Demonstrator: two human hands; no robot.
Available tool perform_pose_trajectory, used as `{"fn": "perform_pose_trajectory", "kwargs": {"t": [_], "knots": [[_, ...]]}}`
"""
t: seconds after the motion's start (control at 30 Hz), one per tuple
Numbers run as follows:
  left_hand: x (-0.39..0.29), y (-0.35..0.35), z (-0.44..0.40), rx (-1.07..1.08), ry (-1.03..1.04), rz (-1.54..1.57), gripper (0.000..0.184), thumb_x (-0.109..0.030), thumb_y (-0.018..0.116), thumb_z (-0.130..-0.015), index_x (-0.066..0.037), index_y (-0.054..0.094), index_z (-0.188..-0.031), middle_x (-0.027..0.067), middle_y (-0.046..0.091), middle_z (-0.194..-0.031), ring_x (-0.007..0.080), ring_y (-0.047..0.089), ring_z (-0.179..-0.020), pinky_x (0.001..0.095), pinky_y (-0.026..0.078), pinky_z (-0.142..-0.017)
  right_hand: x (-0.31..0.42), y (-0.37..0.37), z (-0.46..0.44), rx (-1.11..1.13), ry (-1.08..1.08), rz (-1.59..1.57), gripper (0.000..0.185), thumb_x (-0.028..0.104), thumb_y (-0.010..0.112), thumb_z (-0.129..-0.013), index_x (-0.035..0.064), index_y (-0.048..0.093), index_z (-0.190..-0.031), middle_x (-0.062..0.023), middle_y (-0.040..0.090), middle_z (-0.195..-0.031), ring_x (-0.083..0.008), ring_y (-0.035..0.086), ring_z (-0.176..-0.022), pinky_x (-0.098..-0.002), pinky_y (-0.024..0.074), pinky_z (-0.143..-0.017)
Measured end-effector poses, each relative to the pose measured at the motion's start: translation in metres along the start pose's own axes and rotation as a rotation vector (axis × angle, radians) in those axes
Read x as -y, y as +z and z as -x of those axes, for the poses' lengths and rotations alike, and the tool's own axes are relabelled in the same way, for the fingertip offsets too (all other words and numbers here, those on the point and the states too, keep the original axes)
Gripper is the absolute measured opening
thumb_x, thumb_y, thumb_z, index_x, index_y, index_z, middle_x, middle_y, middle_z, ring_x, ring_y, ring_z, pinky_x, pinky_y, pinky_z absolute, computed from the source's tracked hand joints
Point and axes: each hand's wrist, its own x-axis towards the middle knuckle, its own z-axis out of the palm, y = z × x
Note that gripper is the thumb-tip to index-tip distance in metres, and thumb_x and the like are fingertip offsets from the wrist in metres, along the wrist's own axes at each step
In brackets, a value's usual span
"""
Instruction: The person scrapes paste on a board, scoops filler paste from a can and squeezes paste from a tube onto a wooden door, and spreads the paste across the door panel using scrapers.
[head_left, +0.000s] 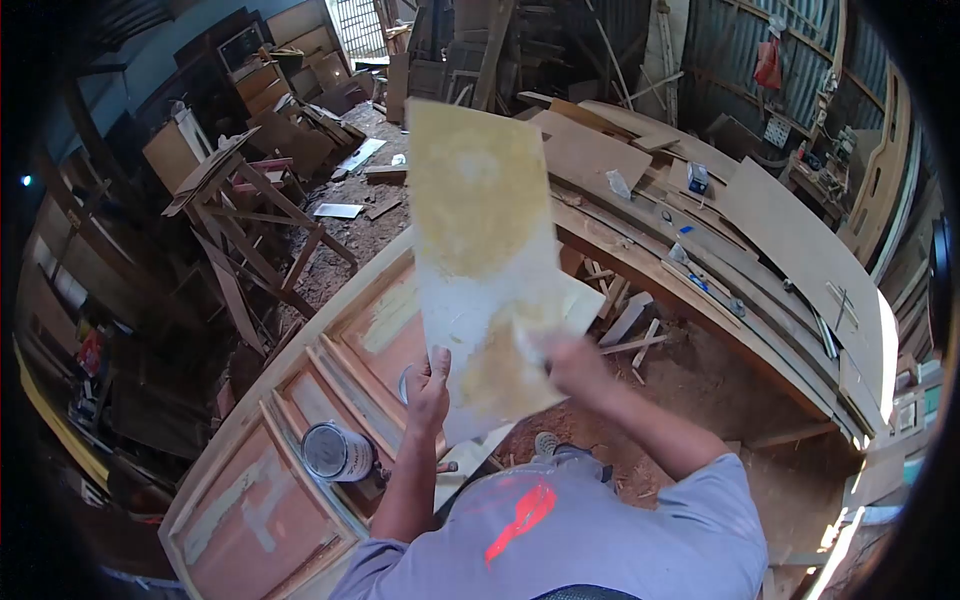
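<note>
My left hand (428, 398) grips the lower left edge of a white sheet (475, 270), thumb on its front face. Yellowish, glue-like smears cover much of the sheet, which is held up tilted in front of me. At its lower right, my right hand (575, 368) is closed and blurred by motion. A pale flat piece (524, 343) shows at its fingers, against a smeared patch; its kind is unclear. An open metal can (336, 453) stands left of my left forearm on a wooden panel door (265, 500). Pale filler-like streaks mark the door's panels.
A long workbench (640, 225) curves along the right, carrying boards, a small blue box (697, 178) and loose tools. Wood scraps (628, 318) lie on the dirt floor beneath. A wooden trestle (265, 215) stands at left, with stacked timber behind.
</note>
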Motion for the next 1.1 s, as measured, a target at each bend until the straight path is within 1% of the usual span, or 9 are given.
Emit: {"fn": "perform_pose_trajectory", "kwargs": {"t": [0.03,0.13,0.33,0.43,0.5,0.6,0.8,0.97,1.1], "knots": [[0.000,-0.003,-0.001,0.002,0.041,-0.082,0.039,-0.026,0.054,-0.111,0.004,0.064,-0.133,0.0074,0.071,-0.119,0.0115,0.063,-0.104,0.0298,0.049,-0.093,0.011,0.002,0.013,0.567,0.075,-0.100,0.047,-0.005,0.065,-0.077,0.0049,0.073,-0.122,-0.0181,0.075,-0.106,-0.0351,0.071,-0.099,-0.0400,0.0560,-0.088],[-0.014,-0.006,-0.004,-0.067,-0.004,0.074,0.037,-0.025,0.055,-0.111,0.005,0.064,-0.131,0.0068,0.071,-0.118,0.0114,0.063,-0.105,0.0289,0.049,-0.093,0.043,-0.021,0.016,0.671,0.106,-0.578,0.050,-0.005,0.058,-0.081,0.0106,0.072,-0.127,-0.0181,0.073,-0.115,-0.0320,0.071,-0.107,-0.0406,0.0550,-0.096],[-0.015,0.005,-0.006,-0.161,0.103,0.073,0.036,-0.025,0.055,-0.111,0.004,0.066,-0.128,0.0060,0.072,-0.113,0.0110,0.064,-0.100,0.0279,0.050,-0.088,0.003,-0.029,-0.033,-0.341,0.676,-0.470,0.025,0.003,0.070,-0.093,0.0027,0.077,-0.117,-0.0132,0.078,-0.112,-0.0214,0.073,-0.101,-0.0335,0.0575,-0.089],[-0.008,0.003,-0.001,-0.158,-0.011,0.050,0.036,-0.025,0.055,-0.111,0.004,0.066,-0.127,0.0052,0.072,-0.111,0.0110,0.064,-0.097,0.0287,0.051,-0.085,0.010,0.010,-0.011,-0.021,0.253,-0.067,0.032,-0.002,0.068,-0.087,0.0062,0.078,-0.117,-0.0150,0.076,-0.114,-0.0249,0.073,-0.104,-0.0352,0.0563,-0.091],[0.003,0.003,-0.002,-0.164,0.035,-0.064,0.035,-0.026,0.055,-0.111,0.004,0.067,-0.127,0.0049,0.073,-0.109,0.0110,0.064,-0.096,0.0289,0.051,-0.084,0.031,0.013,0.005,0.549,0.159,-0.479,0.040,-0.003,0.067,-0.084,0.0122,0.078,-0.119,-0.0159,0.074,-0.118,-0.0283,0.072,-0.107,-0.0363,0.0553,-0.093],[0.007,0.001,0.001,-0.225,0.053,-0.082,0.035,-0.026,0.056,-0.111,0.003,0.067,-0.126,0.0050,0.073,-0.108,0.0108,0.064,-0.095,0.0288,0.050,-0.084,0.031,0.013,0.007,0.517,0.163,-0.556,0.036,0.003,0.071,-0.087,0.0168,0.079,-0.120,-0.0170,0.074,-0.119,-0.0279,0.072,-0.109,-0.0367,0.0556,-0.094],[-0.006,0.016,0.014,-0.289,0.057,-0.114,0.032,-0.025,0.056,-0.111,0.002,0.069,-0.121,0.0055,0.073,-0.104,0.0103,0.063,-0.093,0.0286,0.050,-0.082,-0.001,0.009,-0.063,-0.357,0.490,-0.399,0.028,0.004,0.069,-0.095,0.0055,0.076,-0.122,-0.0181,0.077,-0.111,-0.0258,0.074,-0.102,-0.0356,0.0571,-0.090],[0.016,-0.006,0.018,-0.279,-0.019,-0.389,0.030,-0.023,0.058,-0.109,0.000,0.071,-0.124,0.0050,0.075,-0.104,0.0106,0.064,-0.095,0.0287,0.051,-0.084,0.032,0.031,-0.021,0.676,-0.074,-0.688,0.028,-0.003,0.064,-0.085,0.0052,0.077,-0.108,-0.0157,0.076,-0.102,-0.0245,0.074,-0.096,-0.0396,0.0566,-0.087],[-0.003,-0.011,0.025,-0.409,-0.016,-0.180,0.034,-0.024,0.059,-0.109,0.001,0.069,-0.130,0.0064,0.076,-0.110,0.0108,0.065,-0.098,0.0303,0.053,-0.088,0.008,0.020,-0.014,0.723,0.149,-0.602,0.027,0.005,0.067,-0.089,0.0089,0.078,-0.113,-0.0110,0.079,-0.100,-0.0176,0.073,-0.091,-0.0320,0.0553,-0.086]]}}
